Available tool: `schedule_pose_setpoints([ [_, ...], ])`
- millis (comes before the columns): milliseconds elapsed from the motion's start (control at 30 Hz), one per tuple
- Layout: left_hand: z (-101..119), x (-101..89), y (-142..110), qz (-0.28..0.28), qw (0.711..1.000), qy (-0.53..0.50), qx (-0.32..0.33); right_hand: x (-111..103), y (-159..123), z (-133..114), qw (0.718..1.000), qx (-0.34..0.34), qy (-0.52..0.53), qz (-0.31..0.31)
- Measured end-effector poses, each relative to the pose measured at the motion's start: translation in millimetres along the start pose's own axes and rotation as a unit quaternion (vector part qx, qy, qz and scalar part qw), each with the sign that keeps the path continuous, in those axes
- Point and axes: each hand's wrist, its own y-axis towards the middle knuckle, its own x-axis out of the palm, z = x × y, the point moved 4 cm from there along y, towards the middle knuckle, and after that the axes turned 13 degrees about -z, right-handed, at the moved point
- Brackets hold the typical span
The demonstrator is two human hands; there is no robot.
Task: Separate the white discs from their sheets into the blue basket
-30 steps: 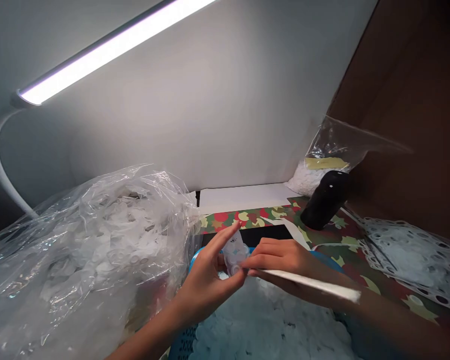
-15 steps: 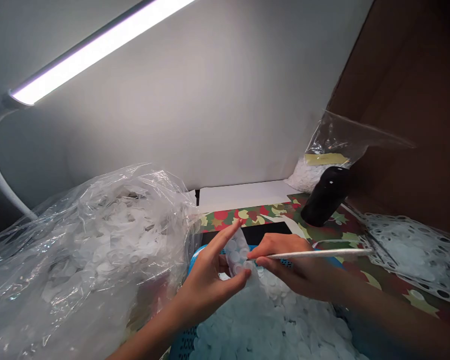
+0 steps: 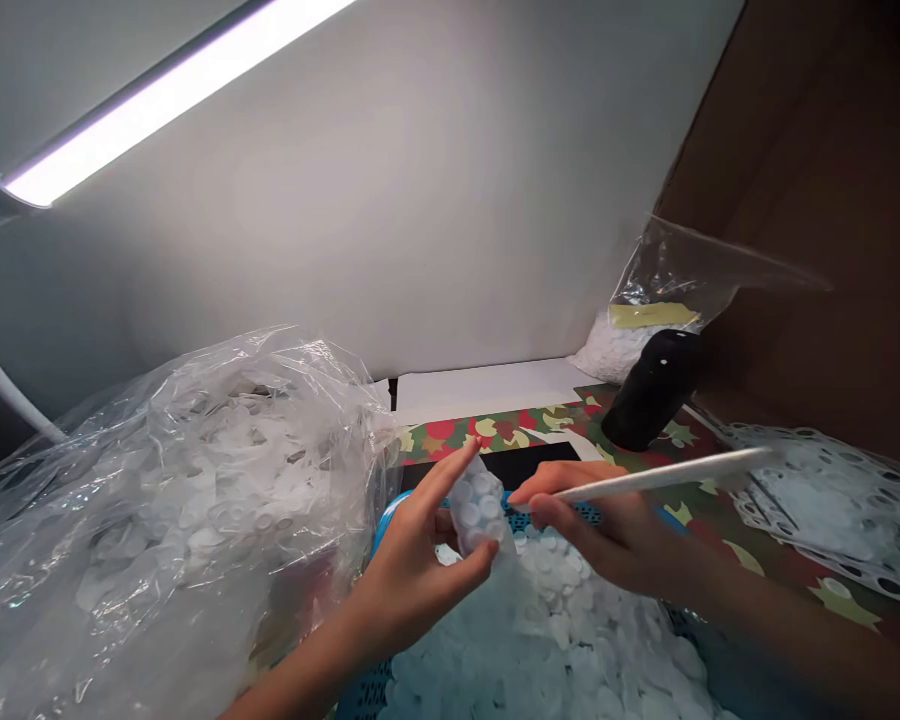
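Observation:
My left hand (image 3: 427, 545) grips a small translucent piece (image 3: 477, 510) covered in round cup-like shapes, between the thumb below and the fingers above. My right hand (image 3: 589, 520) pinches a thin white pen-like stick (image 3: 660, 474) that tapers towards the fingertips; its exact kind does not show. The stick's tip sits a little to the right of the piece, apart from it. Beneath both hands, a blue perforated basket (image 3: 367, 685) holds a heap of small translucent white discs (image 3: 570, 640).
A large clear plastic bag (image 3: 232, 490) of white pieces lies at left under a lit lamp (image 3: 172, 105). A black cylinder (image 3: 649, 392), a smaller bag (image 3: 607, 345) and white sheets with holes (image 3: 832, 510) are at right on a camouflage-patterned cloth (image 3: 742, 560).
The stick's thin end has drawn back to the right from the translucent piece, and its far end has risen. My left hand has barely moved.

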Motion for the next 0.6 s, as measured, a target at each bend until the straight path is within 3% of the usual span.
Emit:
schedule_pose_setpoints([
  [67, 0.5, -1.9, 0.4, 0.008, 1.000, -0.001, -0.008, -2.1, -1.3, -0.3, 1.000, 0.000, 0.020, 0.013],
  [200, 4.7, -3.4, 0.7, 0.008, 1.000, -0.002, -0.016, 1.6, 1.4, -2.5, 0.999, -0.015, -0.011, -0.042],
  [600, 2.4, -0.8, 1.9, -0.021, 0.998, -0.053, -0.031, 11.1, 4.2, -1.7, 0.990, -0.054, -0.048, -0.118],
])
